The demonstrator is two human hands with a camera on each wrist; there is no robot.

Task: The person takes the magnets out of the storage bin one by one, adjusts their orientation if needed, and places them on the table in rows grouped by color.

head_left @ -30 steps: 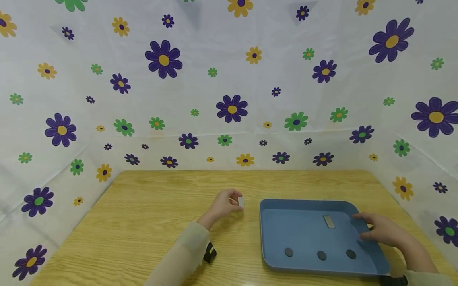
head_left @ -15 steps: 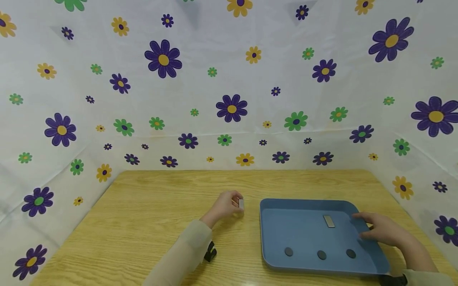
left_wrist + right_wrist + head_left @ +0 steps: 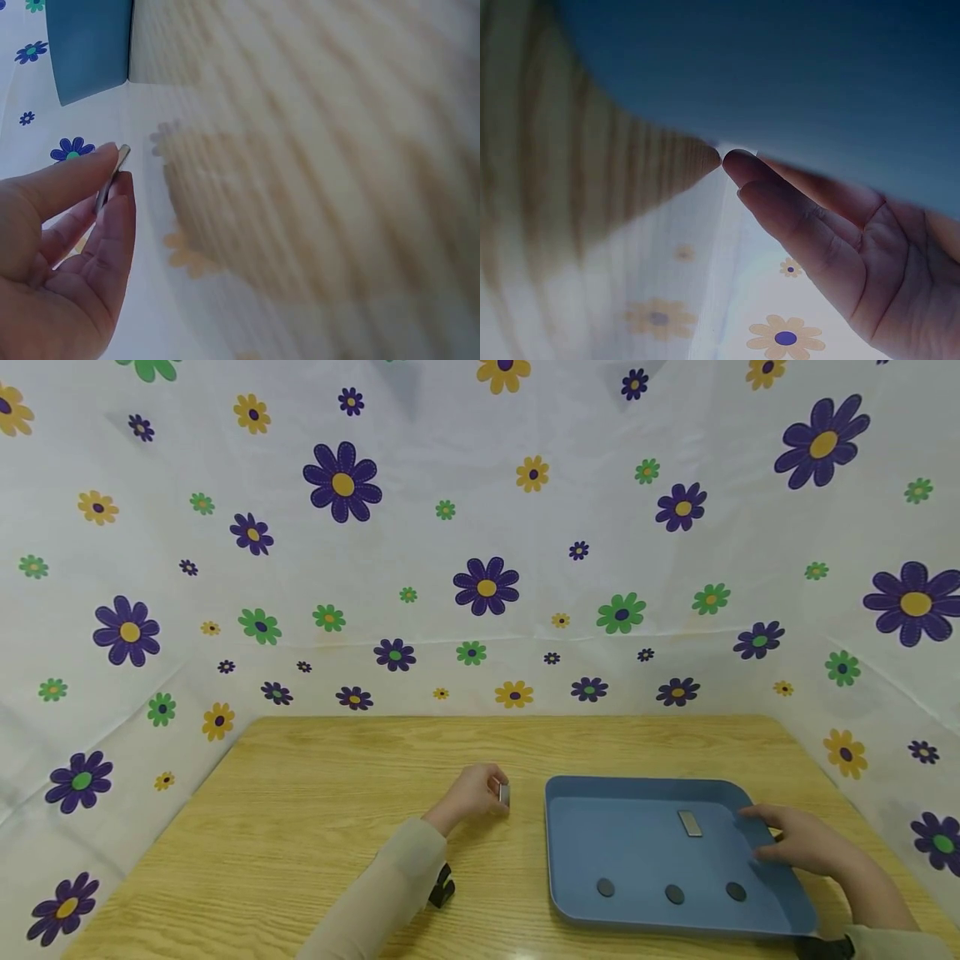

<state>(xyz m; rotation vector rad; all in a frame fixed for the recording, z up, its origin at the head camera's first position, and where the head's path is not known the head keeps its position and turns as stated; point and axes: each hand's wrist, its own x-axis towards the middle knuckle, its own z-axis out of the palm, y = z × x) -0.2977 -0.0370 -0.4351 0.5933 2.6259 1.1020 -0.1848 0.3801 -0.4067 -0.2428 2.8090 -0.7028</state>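
My left hand [image 3: 474,791] pinches a small silver rectangular plate [image 3: 504,795] between thumb and fingers, left of the blue tray [image 3: 630,789]. Seen from the left wrist, the thin plate [image 3: 112,180] stands edge-on between thumb and fingertips. My right hand [image 3: 810,843] holds the tray's right side, thumb and index finger over the rim. Other fingers of that hand [image 3: 817,247] lie along the tray's underside edge in the right wrist view. Inside the tray is a similar silver plate [image 3: 689,824], and three dark round discs [image 3: 674,894] lie in a row along its near side.
A wooden table [image 3: 315,810] carries the tray on its right half. White cloth [image 3: 420,552] printed with flowers closes off the back and both sides. A black band [image 3: 442,888] shows at the left wrist.
My left hand has shifted slightly nearer with the silver plate, which has turned a little. The right hand, tray and its contents have stayed put.
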